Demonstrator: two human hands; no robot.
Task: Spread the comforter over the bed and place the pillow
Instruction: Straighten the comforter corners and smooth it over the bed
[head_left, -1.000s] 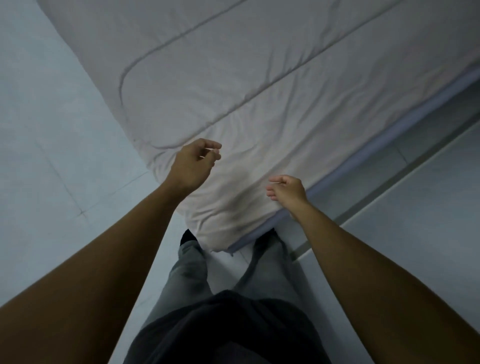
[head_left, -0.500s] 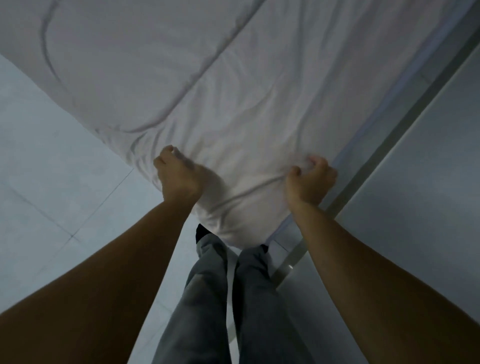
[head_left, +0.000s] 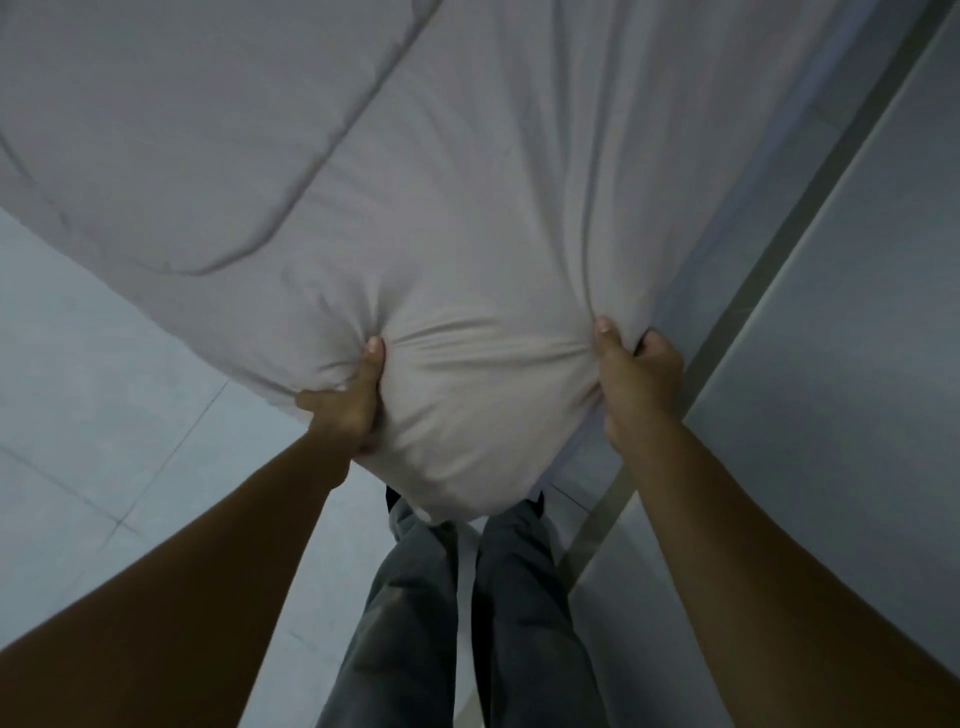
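Bunching soft, stitch-lined comforter (head_left: 467, 197)

Comforter (head_left: 467, 182) corner hangs ahead — left hand (head_left: 348, 405) left of right hand (head_left: 636, 384); legs (head_left: 467, 623) below.

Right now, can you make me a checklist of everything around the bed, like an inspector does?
Surface: bed mostly hidden under the comforter; only a pale blue edge shows on the right.
Job's things: grey comforter spread wide, its near corner bunched between the hands; pillow not in view.
Clutter: nothing seen.
Grippers: left hand and right hand each grip the bunched corner, thumbs on top.
Cables: nothing seen.
Surroundings: pale tiled floor, a dark strip running along the right, the person's grey trousers below.
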